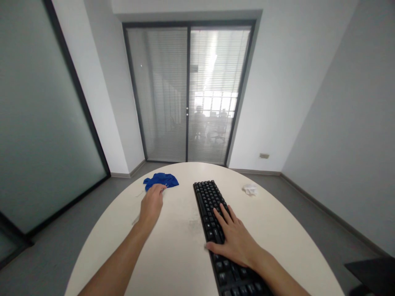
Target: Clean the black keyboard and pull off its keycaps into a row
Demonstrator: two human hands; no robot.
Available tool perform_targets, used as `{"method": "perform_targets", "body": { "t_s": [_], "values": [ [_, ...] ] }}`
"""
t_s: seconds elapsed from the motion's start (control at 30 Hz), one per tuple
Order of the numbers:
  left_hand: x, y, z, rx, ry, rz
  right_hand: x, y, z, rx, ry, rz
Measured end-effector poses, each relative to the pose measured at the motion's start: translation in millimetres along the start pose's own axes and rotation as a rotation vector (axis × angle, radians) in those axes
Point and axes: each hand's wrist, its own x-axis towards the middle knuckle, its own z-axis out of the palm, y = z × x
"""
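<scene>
A black keyboard point(211, 201) lies lengthwise on the round table, running from the middle toward the near edge. My right hand point(236, 238) rests over it with fingers spread across the keys; the thumb reaches the keyboard's left side. On the far left of the table is a crumpled blue cloth point(162, 179). My left hand point(152, 203) is at the cloth's near edge, fingers bent and pinched together on it. The fingertips are partly hidden, and a small pale bit shows beside them. A thin whitish strip point(135, 220) pokes out beside the left wrist.
The cream round table point(173, 255) has a greyish dusty smudge point(194, 222) left of the keyboard. A crumpled white tissue point(249, 189) lies near its far right edge. Glass doors with blinds point(188, 94) stand behind. A dark object point(373, 273) juts in at lower right.
</scene>
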Motion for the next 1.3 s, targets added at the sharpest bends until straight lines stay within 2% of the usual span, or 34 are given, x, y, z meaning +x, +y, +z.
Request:
{"method": "perform_targets", "body": {
  "t_s": [0.17,0.37,0.47,0.73,0.93,1.13,1.3],
  "values": [
    [-8.3,11.2,8.6,-0.085,-0.075,0.065,-5.6,-5.0,-11.9,-0.027,-0.089,-0.041],
    [-10.2,15.2,11.4,-0.154,-0.061,0.173,-29.5,-15.2,-37.5,0.043,-0.324,-0.261],
    [-11.6,20.9,9.7,-0.192,-0.064,0.211,-38.6,-23.8,-48.0,0.036,-0.427,-0.327],
    [-16.7,24.0,15.6,-0.330,-0.127,0.377,-36.0,-39.3,-68.9,-0.050,-0.641,-0.259],
    [-14.8,20.7,12.7,-0.317,-0.193,0.311,-30.0,-22.6,-73.0,-0.132,-0.584,-0.247],
    [-15.9,26.5,5.6,-0.267,-0.295,0.248,-22.2,0.5,-69.2,-0.190,-0.464,-0.228],
    [-20.1,30.0,3.0,-0.302,-0.317,0.252,-20.6,-9.0,-77.1,-0.156,-0.437,-0.180]
  ]
}}
